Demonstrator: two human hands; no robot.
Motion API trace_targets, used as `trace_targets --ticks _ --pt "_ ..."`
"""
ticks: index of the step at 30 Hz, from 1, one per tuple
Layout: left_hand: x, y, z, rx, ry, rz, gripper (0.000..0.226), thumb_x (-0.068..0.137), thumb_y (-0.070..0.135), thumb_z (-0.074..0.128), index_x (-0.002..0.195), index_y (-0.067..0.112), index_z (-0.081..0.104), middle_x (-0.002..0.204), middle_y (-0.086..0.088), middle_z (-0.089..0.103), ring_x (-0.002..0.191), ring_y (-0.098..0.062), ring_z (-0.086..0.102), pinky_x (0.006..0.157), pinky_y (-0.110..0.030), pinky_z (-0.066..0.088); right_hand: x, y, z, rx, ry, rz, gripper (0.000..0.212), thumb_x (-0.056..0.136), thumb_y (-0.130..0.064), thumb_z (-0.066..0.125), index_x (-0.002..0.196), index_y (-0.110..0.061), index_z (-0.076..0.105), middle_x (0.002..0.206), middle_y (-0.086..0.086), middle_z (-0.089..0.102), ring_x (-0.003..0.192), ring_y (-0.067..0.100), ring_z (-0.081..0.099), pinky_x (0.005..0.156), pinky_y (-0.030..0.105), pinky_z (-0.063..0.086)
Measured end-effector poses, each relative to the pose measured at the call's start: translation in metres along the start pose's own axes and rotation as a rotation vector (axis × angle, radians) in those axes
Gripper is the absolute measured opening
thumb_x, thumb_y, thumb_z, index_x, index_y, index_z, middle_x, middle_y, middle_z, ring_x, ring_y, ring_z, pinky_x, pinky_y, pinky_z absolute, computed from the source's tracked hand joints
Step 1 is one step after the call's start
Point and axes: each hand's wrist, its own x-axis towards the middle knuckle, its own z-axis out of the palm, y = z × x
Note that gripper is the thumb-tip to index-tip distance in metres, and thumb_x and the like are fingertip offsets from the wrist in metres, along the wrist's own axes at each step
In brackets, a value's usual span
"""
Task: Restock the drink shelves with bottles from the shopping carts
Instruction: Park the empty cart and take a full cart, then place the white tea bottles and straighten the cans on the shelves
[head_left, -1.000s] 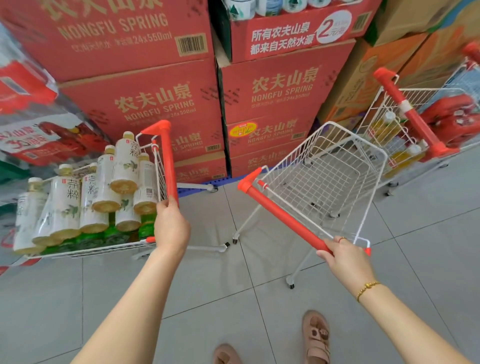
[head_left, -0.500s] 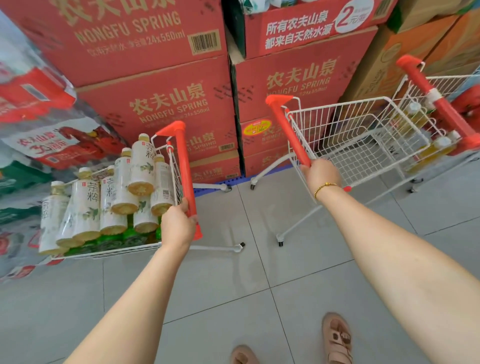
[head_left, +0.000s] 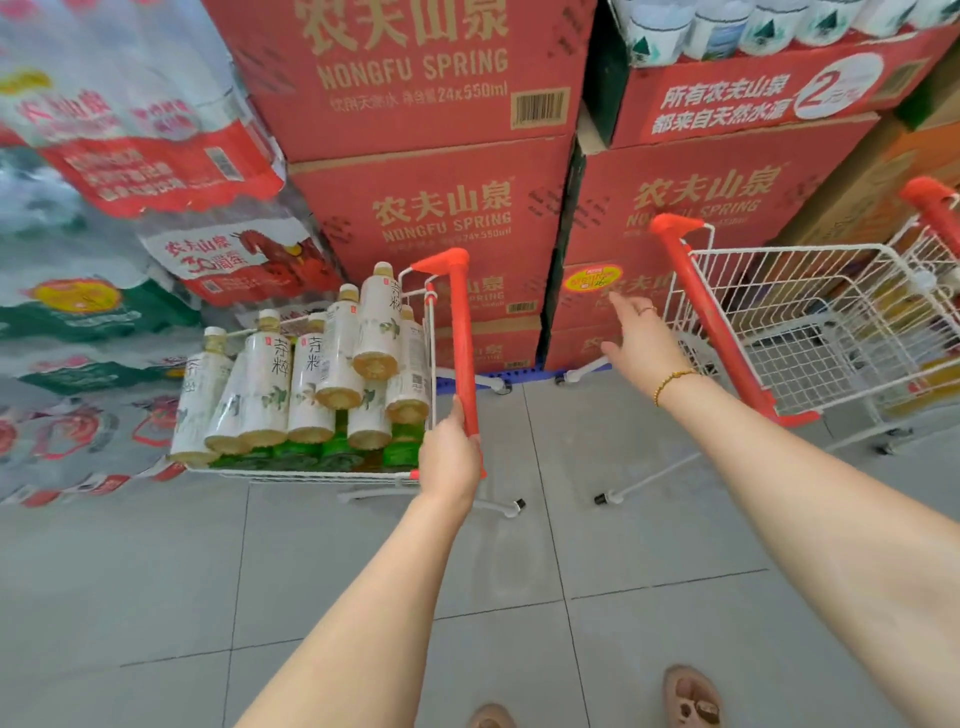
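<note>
**Spotter:** Steering the full cart (head_left: 311, 474) with only your left hand (head_left: 449, 457) curled round its red handle (head_left: 461, 332) could swing it into the stacked boxes (head_left: 441, 208). The bottles (head_left: 311, 384) are heaped above the rim, so a bump might roll some off.

**Helper:** And your right hand (head_left: 641, 343)?

**Spotter:** It's open, fingers spread, holding nothing, just beside the empty cart (head_left: 831, 322). A careless swipe could shove that cart away.

**Helper:** How do your bottles look?

**Spotter:** They have pale labels and cream caps, and lie tilted over green bottles (head_left: 337, 452) in the basket on your left.
</note>
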Motion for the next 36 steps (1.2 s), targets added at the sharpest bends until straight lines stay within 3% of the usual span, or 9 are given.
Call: trace_targets --ticks 3,5,9,14,17,19,26,32,36 --pt "-0.001 -0.001 -0.005 -0.007 -0.032 -0.092 0.025 0.09 0.012 0.055 0.113 0.006 0.061 0.102 -0.013 0.068 0.09 -0.029 0.066 0.072 -0.033 0.052 0.009 -0.054 -0.001 -0.062 -0.154 -0.341 0.072 0.089 -0.013 0.058 0.148 -0.027 0.02 0.153 0.002 0.02 0.129 0.026 0.041 0.103 0.037 0.039" --pt "-0.002 -0.004 -0.008 0.027 -0.07 -0.136 0.023 0.088 0.013 0.055 0.108 0.004 0.063 0.103 -0.015 0.068 0.095 -0.032 0.065 0.077 -0.036 0.052 0.021 -0.075 0.0 -0.188 -0.255 -0.524 0.075 0.089 -0.013 0.058 0.148 -0.034 0.016 0.156 -0.002 0.013 0.141 0.02 0.023 0.109 0.037 0.033" --pt "-0.017 -0.011 -0.007 0.055 -0.146 -0.231 0.022 0.088 0.003 0.048 0.105 0.005 0.061 0.088 -0.01 0.065 0.078 -0.032 0.066 0.065 -0.036 0.055 0.05 -0.094 0.009 -0.327 -0.456 -0.714 0.07 0.092 -0.021 0.057 0.147 -0.039 0.017 0.158 0.001 0.0 0.146 0.023 -0.002 0.116 0.041 0.022" --pt "-0.052 -0.029 0.003 0.014 -0.118 -0.353 0.037 0.084 -0.002 0.045 0.115 0.012 0.06 0.099 -0.008 0.063 0.091 -0.028 0.063 0.071 -0.028 0.046 0.073 -0.096 0.043 -0.614 -0.604 -1.08 0.04 0.097 -0.029 0.045 0.138 -0.028 0.044 0.154 0.005 0.023 0.144 0.027 0.012 0.116 0.039 0.019" --pt "-0.076 -0.039 0.009 -0.009 -0.081 -0.421 0.04 0.081 -0.006 0.043 0.112 0.012 0.061 0.096 -0.008 0.059 0.091 -0.025 0.059 0.069 -0.022 0.04 0.068 -0.1 0.047 -0.687 -0.642 -1.297 0.024 0.098 -0.031 0.043 0.117 -0.021 0.053 0.115 0.001 0.059 0.107 0.022 0.053 0.08 0.029 0.042" --pt "-0.09 -0.043 0.011 -0.013 -0.044 -0.442 0.029 0.085 0.0 0.048 0.108 0.012 0.061 0.102 -0.01 0.063 0.095 -0.026 0.06 0.072 -0.024 0.041 0.057 -0.098 0.047 -0.708 -0.618 -1.403 0.021 0.098 -0.035 0.04 0.111 -0.022 0.051 0.091 -0.004 0.057 0.08 0.016 0.052 0.061 0.026 0.033" --pt "-0.122 -0.042 0.041 -0.006 0.092 -0.519 0.034 0.098 0.033 0.044 0.108 0.006 0.06 0.109 -0.015 0.06 0.099 -0.03 0.058 0.083 -0.036 0.044 0.031 -0.078 0.054 -0.692 -0.517 -1.476 0.031 0.098 -0.042 0.035 0.124 -0.034 0.05 0.109 -0.013 0.06 0.09 0.01 0.061 0.057 0.025 0.039" --pt "-0.148 -0.049 0.07 -0.087 0.16 -0.616 0.034 0.099 0.034 0.041 0.119 0.011 0.055 0.118 -0.012 0.054 0.104 -0.029 0.056 0.088 -0.036 0.044 0.012 -0.082 0.063 -0.583 -0.463 -1.56 0.019 0.072 -0.034 0.076 0.089 -0.03 0.068 0.065 -0.013 0.06 0.047 0.009 0.055 0.038 0.013 0.005" --pt "-0.182 -0.07 0.077 -0.117 0.221 -0.696 0.04 0.1 0.034 0.038 0.133 0.014 0.047 0.126 -0.007 0.05 0.112 -0.025 0.054 0.093 -0.03 0.039 -0.021 -0.098 0.077 -0.55 -0.465 -1.673 0.017 0.068 -0.038 0.078 0.078 -0.031 0.066 0.058 -0.013 0.057 0.044 0.007 0.055 0.036 0.014 0.01"
